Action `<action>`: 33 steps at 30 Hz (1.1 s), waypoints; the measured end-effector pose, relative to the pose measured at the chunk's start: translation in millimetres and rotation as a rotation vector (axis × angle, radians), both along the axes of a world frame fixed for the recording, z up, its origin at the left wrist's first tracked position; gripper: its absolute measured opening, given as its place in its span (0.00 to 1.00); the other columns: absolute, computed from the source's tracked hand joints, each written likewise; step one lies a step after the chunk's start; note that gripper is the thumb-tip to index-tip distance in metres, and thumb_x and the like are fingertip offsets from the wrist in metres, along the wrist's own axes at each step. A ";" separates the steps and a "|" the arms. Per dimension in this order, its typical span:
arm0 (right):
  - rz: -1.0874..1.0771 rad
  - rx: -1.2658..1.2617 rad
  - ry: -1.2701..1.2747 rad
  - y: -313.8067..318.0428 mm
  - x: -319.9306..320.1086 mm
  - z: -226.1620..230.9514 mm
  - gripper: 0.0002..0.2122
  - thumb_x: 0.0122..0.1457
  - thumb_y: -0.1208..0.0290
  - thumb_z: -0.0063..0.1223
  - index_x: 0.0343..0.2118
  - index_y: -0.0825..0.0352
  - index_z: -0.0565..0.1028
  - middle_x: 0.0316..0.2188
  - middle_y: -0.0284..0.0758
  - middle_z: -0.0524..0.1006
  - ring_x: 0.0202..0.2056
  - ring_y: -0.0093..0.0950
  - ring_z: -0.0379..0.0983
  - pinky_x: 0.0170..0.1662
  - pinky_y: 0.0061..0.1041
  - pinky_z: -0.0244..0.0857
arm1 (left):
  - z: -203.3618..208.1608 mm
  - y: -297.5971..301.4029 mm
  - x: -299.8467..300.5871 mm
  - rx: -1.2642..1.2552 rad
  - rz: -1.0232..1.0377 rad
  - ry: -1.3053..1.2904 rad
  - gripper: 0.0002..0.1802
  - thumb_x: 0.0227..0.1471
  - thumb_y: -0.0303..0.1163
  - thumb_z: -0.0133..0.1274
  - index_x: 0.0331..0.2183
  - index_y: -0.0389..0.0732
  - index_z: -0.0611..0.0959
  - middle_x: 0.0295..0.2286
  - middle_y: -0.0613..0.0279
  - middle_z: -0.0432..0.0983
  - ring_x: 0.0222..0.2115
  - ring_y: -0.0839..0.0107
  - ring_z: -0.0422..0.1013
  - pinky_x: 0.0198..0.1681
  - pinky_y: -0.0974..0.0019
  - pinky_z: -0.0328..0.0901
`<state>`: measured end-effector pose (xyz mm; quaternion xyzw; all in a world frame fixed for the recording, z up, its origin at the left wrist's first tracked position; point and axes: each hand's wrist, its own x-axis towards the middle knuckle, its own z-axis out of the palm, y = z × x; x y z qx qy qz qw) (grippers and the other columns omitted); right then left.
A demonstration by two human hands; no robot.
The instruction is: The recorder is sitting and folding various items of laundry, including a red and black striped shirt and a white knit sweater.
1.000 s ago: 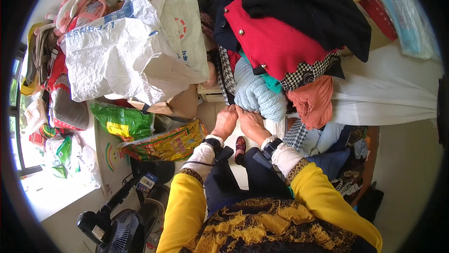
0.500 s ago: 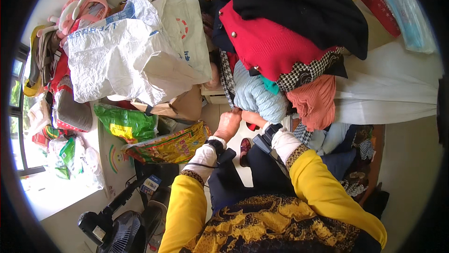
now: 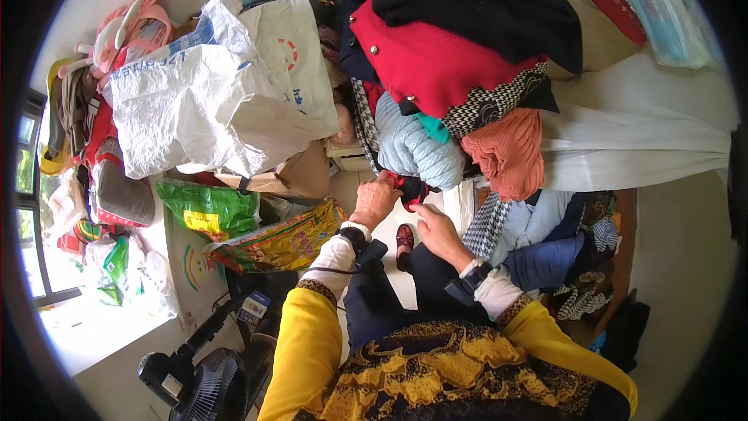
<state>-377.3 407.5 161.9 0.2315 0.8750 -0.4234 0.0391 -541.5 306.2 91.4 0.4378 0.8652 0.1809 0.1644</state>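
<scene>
My left hand (image 3: 376, 201) is closed, its fingertips pinching a small red and black piece of cloth (image 3: 411, 190) that hangs below the pile. My right hand (image 3: 441, 232) is just to the right and nearer me, index finger stretched toward the cloth's lower edge and the fingers apart; whether it touches cannot be told. Right above the cloth bulges a pale blue quilted garment (image 3: 421, 144). An orange ribbed garment (image 3: 510, 152) hangs beside that, and a red knit cardigan (image 3: 436, 55) with gold buttons and houndstooth trim lies over them, partly under a black garment (image 3: 483, 8).
White woven sacks (image 3: 210, 102) lie at the left above a cardboard box (image 3: 288, 176). Green (image 3: 206, 207) and yellow-red plastic bags (image 3: 280, 238) stand nearer, with a black fan (image 3: 210, 382) at lower left. Folded clothes (image 3: 545, 257) fill a compartment at right, below a white curtain-like cloth (image 3: 623, 137).
My right hand has drawn back from beside my left, down and to the right, its fingers now apart. More of the red and black cloth shows below the pale blue garment. The view has shifted slightly.
</scene>
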 end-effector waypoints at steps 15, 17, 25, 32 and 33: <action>0.233 0.260 0.121 28.8 -10.9 -41.9 0.29 0.58 0.70 0.49 0.62 0.73 0.58 0.58 0.54 0.65 0.60 0.48 0.61 0.63 0.40 0.52 | 1.0 -17.9 -0.5 0.093 -0.084 -0.096 0.22 0.48 0.37 0.59 0.45 0.39 0.76 0.45 0.51 0.71 0.35 0.50 0.76 0.37 0.51 0.71; 0.256 0.208 0.031 32.3 -15.1 -40.5 0.27 0.60 0.68 0.49 0.60 0.74 0.60 0.55 0.55 0.69 0.56 0.48 0.66 0.59 0.41 0.57 | -1.6 -20.0 -4.1 0.092 -0.096 -0.107 0.21 0.48 0.35 0.58 0.44 0.39 0.76 0.44 0.51 0.71 0.36 0.50 0.75 0.38 0.51 0.71; 0.205 0.062 -0.115 25.7 -41.1 -32.1 0.23 0.66 0.61 0.43 0.57 0.74 0.62 0.40 0.58 0.76 0.44 0.55 0.73 0.47 0.46 0.65 | -9.9 -11.8 -5.2 -0.005 -0.022 -0.228 0.19 0.48 0.28 0.51 0.45 0.41 0.79 0.39 0.49 0.75 0.38 0.49 0.75 0.41 0.51 0.70; 0.180 0.087 0.079 21.5 -39.9 -36.4 0.23 0.66 0.61 0.43 0.57 0.74 0.62 0.39 0.60 0.75 0.44 0.55 0.72 0.45 0.47 0.65 | -15.6 -16.4 0.5 0.045 -0.014 -0.294 0.24 0.45 0.27 0.51 0.47 0.42 0.78 0.45 0.46 0.72 0.40 0.47 0.74 0.43 0.50 0.69; 0.174 0.034 -0.013 21.3 -39.1 -31.9 0.23 0.66 0.62 0.42 0.58 0.74 0.61 0.42 0.60 0.74 0.45 0.54 0.72 0.47 0.46 0.65 | -16.5 -17.7 2.1 0.054 -0.003 -0.309 0.24 0.44 0.26 0.50 0.47 0.41 0.78 0.46 0.46 0.71 0.41 0.46 0.73 0.43 0.50 0.69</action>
